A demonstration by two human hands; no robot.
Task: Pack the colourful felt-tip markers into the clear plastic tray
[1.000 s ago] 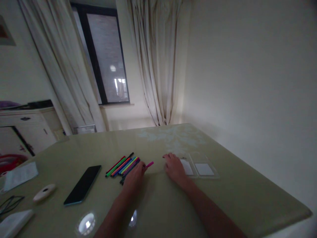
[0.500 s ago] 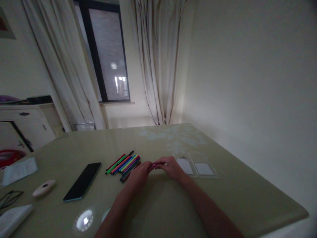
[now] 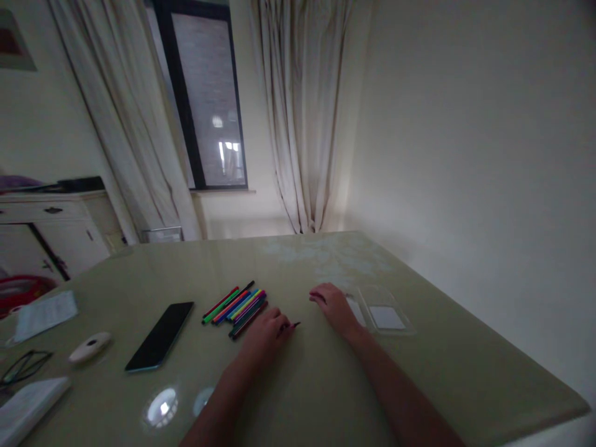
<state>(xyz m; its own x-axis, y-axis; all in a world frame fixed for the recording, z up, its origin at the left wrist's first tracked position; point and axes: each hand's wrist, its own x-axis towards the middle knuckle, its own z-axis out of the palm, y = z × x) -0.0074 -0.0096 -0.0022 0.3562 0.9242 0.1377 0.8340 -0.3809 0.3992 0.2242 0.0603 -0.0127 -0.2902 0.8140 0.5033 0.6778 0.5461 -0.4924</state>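
My left hand [image 3: 266,335] is closed around a marker [image 3: 297,325]; only its dark, slightly pinkish end sticks out past the fingers. Just left of that hand lies a bundle of colored markers [image 3: 237,308], side by side on the table. My right hand [image 3: 333,305] is held apart from the left one, its fingers curled and pressed together. Whatever its fingertips may hold is hidden. Beside and partly behind the right wrist lies an opened clear plastic case [image 3: 404,321] with white cards in it.
A black phone [image 3: 161,337] lies on the green-covered table [image 3: 465,366]. Farther left are a pale oval object [image 3: 90,347], a light sheet [image 3: 45,315], a dark cord-like item [image 3: 25,366] and a white box-like object [image 3: 32,403]. A wall stands along the right.
My hands have parted from where both held the marker. The left moved slightly down and keeps the marker; the right moved up and right. The view shifted a little.
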